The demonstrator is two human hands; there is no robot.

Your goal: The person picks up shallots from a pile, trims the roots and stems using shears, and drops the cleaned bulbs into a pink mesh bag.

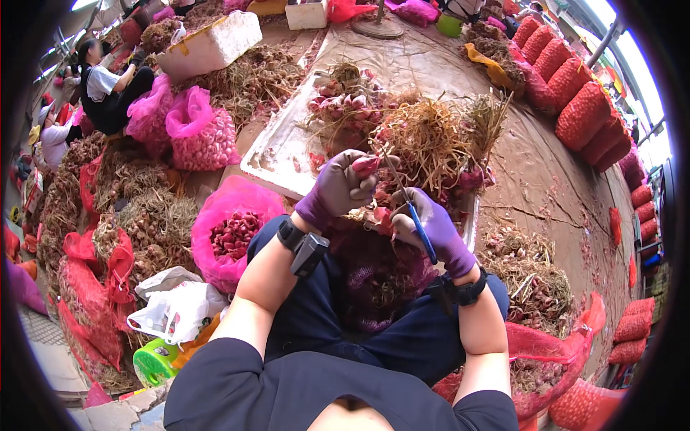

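My left hand, in a purple and grey glove, pinches a red shallot between thumb and fingers. In my gloved right hand is a pair of scissors with a blue handle. Their blades point up and away, the tips close beside the shallot. Just beyond my hands, a heap of shallots with dry stalks lies on a white foam tray. Below my hands, a dark purple mesh bag sits between my legs, with dry scraps in it.
At my left stands an open pink mesh bag of shallots, beside a white plastic bag. Loose shallots with stalks lie at my right. Full red mesh sacks line the far right. Other people sit at the far left.
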